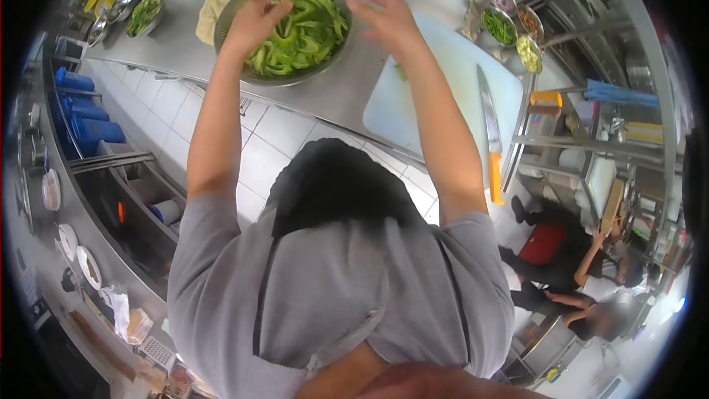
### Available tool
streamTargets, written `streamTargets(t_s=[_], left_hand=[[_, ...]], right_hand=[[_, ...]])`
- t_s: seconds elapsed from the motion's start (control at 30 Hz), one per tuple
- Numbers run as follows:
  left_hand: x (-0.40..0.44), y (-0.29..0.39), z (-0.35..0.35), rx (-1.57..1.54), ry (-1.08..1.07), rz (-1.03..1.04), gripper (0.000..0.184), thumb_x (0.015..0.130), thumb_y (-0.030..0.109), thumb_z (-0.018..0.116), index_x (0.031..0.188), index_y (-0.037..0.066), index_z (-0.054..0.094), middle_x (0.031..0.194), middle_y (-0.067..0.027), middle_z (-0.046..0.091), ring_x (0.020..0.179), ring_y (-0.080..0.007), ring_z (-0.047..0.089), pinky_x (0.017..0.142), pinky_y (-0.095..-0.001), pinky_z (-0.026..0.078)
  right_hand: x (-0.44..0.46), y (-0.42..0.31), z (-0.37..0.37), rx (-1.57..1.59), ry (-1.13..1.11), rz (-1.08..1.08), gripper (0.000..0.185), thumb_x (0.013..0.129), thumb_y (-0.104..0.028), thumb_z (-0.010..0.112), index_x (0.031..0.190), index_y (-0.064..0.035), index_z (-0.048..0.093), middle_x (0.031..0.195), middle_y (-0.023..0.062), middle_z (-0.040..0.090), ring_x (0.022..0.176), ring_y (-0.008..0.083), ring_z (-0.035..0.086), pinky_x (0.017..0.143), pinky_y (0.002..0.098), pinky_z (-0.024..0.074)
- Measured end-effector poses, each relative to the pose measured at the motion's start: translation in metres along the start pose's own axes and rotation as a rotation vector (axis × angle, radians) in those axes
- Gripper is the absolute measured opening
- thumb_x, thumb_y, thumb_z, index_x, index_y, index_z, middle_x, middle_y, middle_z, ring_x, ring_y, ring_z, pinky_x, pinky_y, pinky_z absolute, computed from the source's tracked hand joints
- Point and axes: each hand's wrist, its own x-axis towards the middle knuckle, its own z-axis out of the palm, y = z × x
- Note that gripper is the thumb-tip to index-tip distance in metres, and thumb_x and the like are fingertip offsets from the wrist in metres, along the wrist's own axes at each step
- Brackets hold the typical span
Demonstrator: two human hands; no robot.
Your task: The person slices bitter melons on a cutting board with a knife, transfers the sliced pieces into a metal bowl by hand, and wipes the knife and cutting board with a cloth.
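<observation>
My left hand (258, 24) is over the left side of a wide metal bowl (284, 81), its thumb apart from the fingers. Curved slices of a green vegetable (306, 33) fill the bowl; their exact kind is hard to tell. To the bowl's right, my right hand (385, 19) hangs in the air with its fingers spread, slightly blurred and holding nothing. Below that hand and forearm lies a pale cutting board (443, 85), with a small green scrap on it. A knife (490, 118) with a yellow handle rests along the board's right side, its handle past the near edge.
A beige cloth (216, 14) lies against the bowl's left side. Farther left stands a small bowl of greens (146, 14). Several small metal bowls of chopped ingredients, one with green pieces (499, 26), sit at the right. Two other people (583, 273) are at the lower right.
</observation>
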Motion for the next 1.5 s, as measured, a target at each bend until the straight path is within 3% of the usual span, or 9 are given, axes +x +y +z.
streamTargets(t_s=[0.1, 0.17, 0.3, 0.57, 0.73, 0.87, 1.07, 1.27, 1.5], left_hand=[[-0.025, -0.037, -0.016, 0.083, -0.001, -0.009, 0.048, 0.092, 0.029, 0.071, 0.135, 0.007, 0.065, 0.108, -0.0216, 0.074, 0.102, -0.0321, 0.071, 0.088, -0.0378, 0.055], [-0.048, -0.047, -0.018, 0.039, -0.019, -0.088, 0.048, 0.090, 0.025, 0.072, 0.134, 0.008, 0.066, 0.108, -0.0226, 0.073, 0.106, -0.0329, 0.070, 0.092, -0.0379, 0.053], [-0.070, -0.049, -0.009, 0.116, 0.263, 0.293, 0.045, 0.088, 0.009, 0.069, 0.133, 0.006, 0.066, 0.115, -0.0205, 0.071, 0.100, -0.0342, 0.071, 0.089, -0.0362, 0.054], [-0.067, -0.063, 0.003, -0.133, 0.315, 0.240, 0.039, 0.094, 0.002, 0.061, 0.132, 0.005, 0.066, 0.112, -0.0159, 0.073, 0.098, -0.0226, 0.072, 0.084, -0.0324, 0.056], [-0.071, -0.056, 0.001, -0.121, 0.283, 0.212, 0.039, 0.093, 0.000, 0.062, 0.132, 0.007, 0.067, 0.111, -0.0145, 0.074, 0.096, -0.0203, 0.071, 0.083, -0.0310, 0.056], [-0.071, -0.060, 0.009, -0.172, 0.294, 0.260, 0.038, 0.093, -0.002, 0.062, 0.130, 0.006, 0.067, 0.112, -0.0137, 0.073, 0.096, -0.0207, 0.070, 0.084, -0.0320, 0.055], [-0.077, -0.077, 0.001, -0.204, 0.508, 0.356, 0.036, 0.090, -0.005, 0.063, 0.124, 0.004, 0.068, 0.112, -0.0119, 0.069, 0.098, -0.0212, 0.066, 0.089, -0.0311, 0.053], [-0.087, -0.095, -0.010, -0.175, 0.696, 0.072, 0.042, 0.088, 0.002, 0.067, 0.130, 0.001, 0.064, 0.126, -0.0155, 0.061, 0.104, -0.0217, 0.061, 0.089, -0.0319, 0.051], [-0.075, -0.101, -0.024, -0.874, 0.126, -0.489, 0.053, 0.088, 0.005, 0.067, 0.138, 0.002, 0.051, 0.121, -0.0153, 0.063, 0.098, -0.0244, 0.069, 0.087, -0.0367, 0.059]], right_hand=[[-0.023, 0.051, -0.023, -0.737, 0.038, -0.289, 0.059, 0.088, -0.027, 0.072, 0.144, -0.0157, 0.056, 0.121, 0.0244, 0.063, 0.114, 0.0429, 0.061, 0.097, 0.0506, 0.0517], [-0.055, 0.070, -0.024, -1.157, 0.130, -0.090, 0.045, 0.089, -0.019, 0.069, 0.133, -0.0199, 0.065, 0.116, 0.0224, 0.064, 0.112, 0.0439, 0.061, 0.093, 0.0486, 0.0530], [-0.069, 0.090, -0.039, -1.160, -0.004, -0.044, 0.029, 0.088, -0.013, 0.066, 0.117, -0.0096, 0.068, 0.104, 0.0229, 0.066, 0.100, 0.0415, 0.066, 0.086, 0.0473, 0.0561], [-0.058, 0.104, -0.035, -1.174, 0.346, -0.119, 0.020, 0.084, -0.006, 0.066, 0.102, -0.0022, 0.071, 0.085, 0.0221, 0.070, 0.073, 0.0383, 0.072, 0.065, 0.0440, 0.0592], [-0.035, 0.043, -0.003, -0.181, 0.304, -0.021, 0.039, 0.087, -0.007, 0.069, 0.126, -0.0080, 0.070, 0.086, 0.0116, 0.075, 0.065, 0.0097, 0.064, 0.059, 0.0267, 0.0530], [0.002, 0.003, 0.058, -0.087, 0.207, -0.184, 0.048, 0.083, -0.011, 0.078, 0.130, -0.0050, 0.068, 0.090, 0.0115, 0.074, 0.068, 0.0144, 0.066, 0.059, 0.0276, 0.0545], [0.020, 0.019, 0.088, 0.220, 0.053, 0.164, 0.043, 0.084, -0.003, 0.071, 0.127, -0.0021, 0.070, 0.095, 0.0118, 0.075, 0.059, 0.0143, 0.067, 0.049, 0.0289, 0.0522], [0.013, -0.007, 0.075, -0.454, 0.044, -0.147, 0.040, 0.086, -0.006, 0.069, 0.126, -0.0054, 0.070, 0.120, 0.0183, 0.072, 0.105, 0.0281, 0.072, 0.090, 0.0365, 0.0566], [0.009, 0.013, 0.069, -0.562, 0.264, -0.071, 0.040, 0.085, 0.003, 0.060, 0.121, -0.0068, 0.071, 0.111, 0.0212, 0.073, 0.100, 0.0386, 0.071, 0.090, 0.0448, 0.0557]])
